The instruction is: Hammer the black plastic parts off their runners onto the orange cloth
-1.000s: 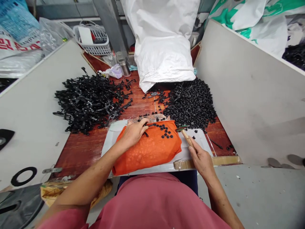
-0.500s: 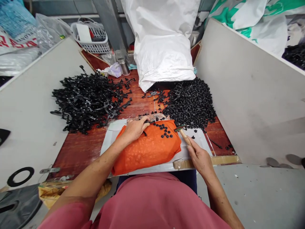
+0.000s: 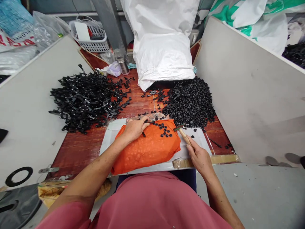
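Note:
My left hand [image 3: 135, 128] is closed on a small black strip-like part [image 3: 150, 121] at the far left edge of the orange cloth bundle [image 3: 145, 151]. Part of that piece is hidden by the fingers, and its lower end [image 3: 144, 135] pokes out below them. Wrapped around the wooden handle of a hammer [image 3: 184, 135], my right hand [image 3: 199, 156] stays right of the bundle. The hammer's head is up, beside the cloth's right edge. Several round black caps [image 3: 164, 131] lie on the orange cloth between the two hands.
A tangled heap of black strip parts [image 3: 81, 98] stands on the left of the red-brown table [image 3: 81, 144]. At the right is a pile of small black caps [image 3: 193, 101], below a white sack [image 3: 164, 60]. Grey panels [image 3: 252, 82] border both sides. A steel flask [image 3: 123, 66] stands behind.
Hardly anything differs. The whole view has shifted very slightly, while both hands, the black part and the hammer keep the same places over the cloth.

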`<state>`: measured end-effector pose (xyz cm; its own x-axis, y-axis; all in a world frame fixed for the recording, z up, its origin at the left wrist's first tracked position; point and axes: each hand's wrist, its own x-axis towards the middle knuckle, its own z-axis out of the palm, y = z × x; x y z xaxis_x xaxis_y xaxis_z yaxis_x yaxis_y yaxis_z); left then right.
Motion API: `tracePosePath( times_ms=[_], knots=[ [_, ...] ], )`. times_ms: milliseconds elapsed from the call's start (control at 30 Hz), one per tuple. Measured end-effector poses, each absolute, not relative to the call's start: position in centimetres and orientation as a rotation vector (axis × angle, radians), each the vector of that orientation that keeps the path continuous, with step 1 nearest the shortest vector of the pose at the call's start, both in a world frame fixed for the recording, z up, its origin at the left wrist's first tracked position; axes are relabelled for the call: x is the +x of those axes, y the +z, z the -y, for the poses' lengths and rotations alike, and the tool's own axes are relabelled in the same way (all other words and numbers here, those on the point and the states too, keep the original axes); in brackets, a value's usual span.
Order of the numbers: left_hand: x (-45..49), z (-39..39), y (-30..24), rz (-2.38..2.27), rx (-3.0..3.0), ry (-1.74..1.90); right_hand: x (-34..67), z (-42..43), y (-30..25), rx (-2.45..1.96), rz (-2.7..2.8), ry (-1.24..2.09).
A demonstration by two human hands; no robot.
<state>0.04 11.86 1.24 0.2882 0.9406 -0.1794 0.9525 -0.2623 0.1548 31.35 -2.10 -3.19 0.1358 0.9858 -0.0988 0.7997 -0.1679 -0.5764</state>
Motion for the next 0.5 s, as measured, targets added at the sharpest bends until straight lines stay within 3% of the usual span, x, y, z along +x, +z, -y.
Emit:
tracePosePath(
  times_ms=[500],
  knots=[
    [0.03, -11.99, 1.05, -1.708, 2.357, -0.057, 31.47, 2.06, -3.46, -2.0, 1.736, 0.654]
  ],
)
